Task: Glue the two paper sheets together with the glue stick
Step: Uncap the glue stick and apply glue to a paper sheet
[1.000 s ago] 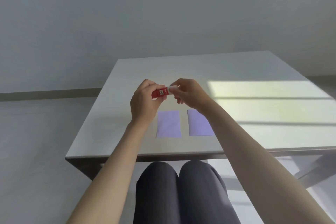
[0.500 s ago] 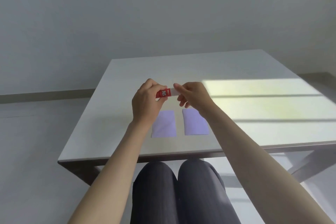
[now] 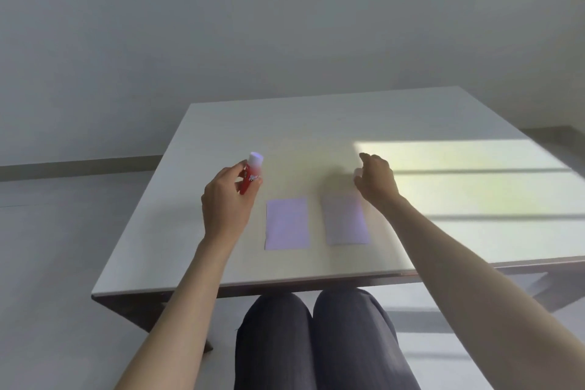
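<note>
The left hand (image 3: 226, 199) grips the uncapped glue stick (image 3: 251, 175); the right hand (image 3: 376, 179) pinches its cap (image 3: 357, 172). Between them, nearer the table edge (image 3: 253, 283), lie two paper sheets (image 3: 287, 223), apart.

Soft, dim daylight overall, grey wall (image 3: 285, 25) flat and evenly lit. A bright sun patch lies across the table (image 3: 316, 123) at right, striped by thin dark shadow bars. The right hand (image 3: 376, 180) is smeared with motion blur, and the sheet (image 3: 346, 220) below it looks hazy. Wide-angle bending stretches the forearms at the bottom corners.
</note>
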A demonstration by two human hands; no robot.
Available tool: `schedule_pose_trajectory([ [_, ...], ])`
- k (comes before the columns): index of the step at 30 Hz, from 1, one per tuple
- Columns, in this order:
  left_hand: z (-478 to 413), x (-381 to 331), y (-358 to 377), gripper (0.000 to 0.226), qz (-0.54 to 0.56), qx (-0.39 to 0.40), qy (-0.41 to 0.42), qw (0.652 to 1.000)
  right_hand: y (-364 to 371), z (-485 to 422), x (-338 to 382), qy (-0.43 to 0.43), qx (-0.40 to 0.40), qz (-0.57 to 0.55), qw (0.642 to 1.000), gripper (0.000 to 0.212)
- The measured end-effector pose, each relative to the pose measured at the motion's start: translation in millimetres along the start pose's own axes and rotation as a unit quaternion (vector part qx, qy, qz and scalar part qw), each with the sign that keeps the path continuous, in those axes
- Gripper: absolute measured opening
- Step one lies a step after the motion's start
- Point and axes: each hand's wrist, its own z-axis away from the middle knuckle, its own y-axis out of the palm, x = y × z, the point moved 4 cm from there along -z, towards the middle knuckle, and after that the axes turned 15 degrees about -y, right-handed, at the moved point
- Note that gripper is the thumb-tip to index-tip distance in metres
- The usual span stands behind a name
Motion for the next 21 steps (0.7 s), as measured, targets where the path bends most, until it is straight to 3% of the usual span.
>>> schedule_pose_trajectory([
  [4, 0.9, -1.4, -1.0, 0.011, 0.075, 0.021, -0.077, 0.994, -0.4, 3.3, -1.5, -0.006, 0.024, 0.002, 1.0, 0.01],
  [7, 0.0, -2.6, 3.5, 0.007, 0.162, 0.059, -0.15, 0.974, -7.7, 10.7, 10.0, -0.038, 0.0, -0.001, 0.999, 0.057],
  [9, 1.3, -9.3, 7.6, 0.007, 0.228, 0.066, -0.185, 0.954, -13.4, 20.6, 36.6, -0.07, -0.059, -0.134, 0.987, 0.061],
  [12, 8.7, -26.7, 15.7, 0.011, 0.325, 0.066, -0.21, 0.92, -1.6, 40.7, 83.9, -0.079, -0.006, -0.455, 0.887, 0.05],
  [16, 15.1, -36.0, 21.9, 0.016, 0.414, 0.064, -0.258, 0.87, 5.7, 50.8, 111.3, -0.067, -0.02, -0.61, 0.79, 0.017],
  [18, 17.1, -37.8, 22.4, 0.02, 0.436, 0.078, -0.258, 0.859, 8.1, 50.8, 113.0, -0.004, -0.013, -0.701, 0.713, 0.011],
  [20, 19.0, -41.9, 23.0, 0.022, 0.437, 0.104, -0.233, 0.863, 14.1, 53.7, 115.5, 0.117, 0.029, -0.763, 0.635, 0.025],
  [21, 19.8, -43.5, 23.9, 0.021, 0.432, 0.119, -0.22, 0.866, 16.9, 55.3, 116.8, 0.166, 0.052, -0.763, 0.622, 0.034],
])
